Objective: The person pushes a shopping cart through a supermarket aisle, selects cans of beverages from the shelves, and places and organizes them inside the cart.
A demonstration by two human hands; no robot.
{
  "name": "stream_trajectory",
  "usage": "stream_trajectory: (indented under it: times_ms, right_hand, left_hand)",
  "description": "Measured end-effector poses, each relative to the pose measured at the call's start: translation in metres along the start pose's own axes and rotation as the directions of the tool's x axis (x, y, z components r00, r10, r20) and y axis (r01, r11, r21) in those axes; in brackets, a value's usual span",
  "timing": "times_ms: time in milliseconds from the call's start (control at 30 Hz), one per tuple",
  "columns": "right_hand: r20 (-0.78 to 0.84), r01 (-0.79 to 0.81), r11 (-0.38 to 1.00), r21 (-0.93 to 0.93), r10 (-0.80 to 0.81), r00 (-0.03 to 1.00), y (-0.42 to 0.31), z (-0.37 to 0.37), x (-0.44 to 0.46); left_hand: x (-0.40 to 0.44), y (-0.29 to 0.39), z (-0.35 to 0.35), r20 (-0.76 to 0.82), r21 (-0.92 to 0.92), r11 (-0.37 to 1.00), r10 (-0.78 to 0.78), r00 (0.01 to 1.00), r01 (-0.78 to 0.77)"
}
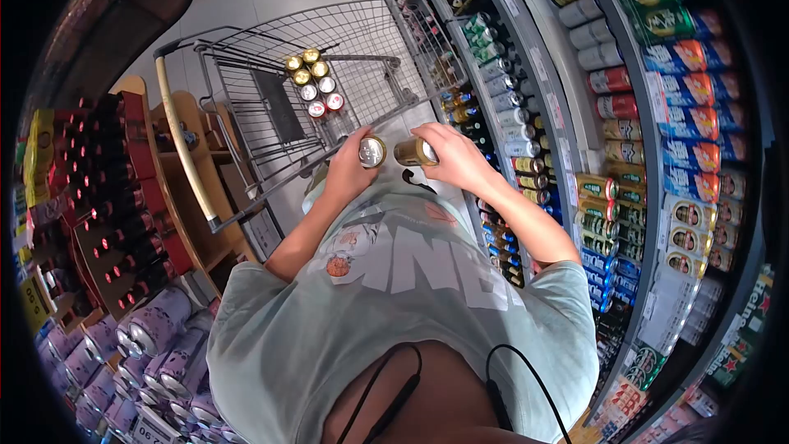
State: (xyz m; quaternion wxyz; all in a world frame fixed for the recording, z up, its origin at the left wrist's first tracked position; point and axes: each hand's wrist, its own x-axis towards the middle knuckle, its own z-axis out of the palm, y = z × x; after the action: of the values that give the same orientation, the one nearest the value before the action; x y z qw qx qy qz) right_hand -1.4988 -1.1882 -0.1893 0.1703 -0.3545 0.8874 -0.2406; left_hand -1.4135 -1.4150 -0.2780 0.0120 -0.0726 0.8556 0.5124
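My left hand [352, 169] is wrapped round a drink can [373, 152], its silver top facing up at me. In my right hand [458, 156] is a gold drink can [415, 152], tipped on its side with its end pointing toward the other can. The two cans are held a small gap apart in front of my shirt. Just beyond them stands a wire shopping cart [279, 20], with several upright cans [302, 77] grouped inside it, some gold-topped and some silver or red and white.
Shelves of cans and bottles [596, 57] rise along my right. On the left are a wooden rack [177, 189], stacked dark bottles with red caps [115, 214] and a pile of pale purple cans [152, 329]. The cart's pale handle [182, 140] lies to the left.
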Motion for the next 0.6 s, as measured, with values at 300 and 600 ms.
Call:
stream_trajectory:
  times_ms: [300,600]
  right_hand:
    - [-0.042,0.009,0.994,0.11,-0.005,0.999,0.014,0.067,0.154]
    - [0.074,-0.214,0.973,0.089,0.208,0.975,0.08,0.177,0.242]
  left_hand:
    - [0.102,-0.092,-0.055,-0.182,0.105,0.976,0.21,0.961,-0.193]
    - [0.135,-0.192,-0.027,-0.128,0.089,0.985,-0.133,0.983,0.145]
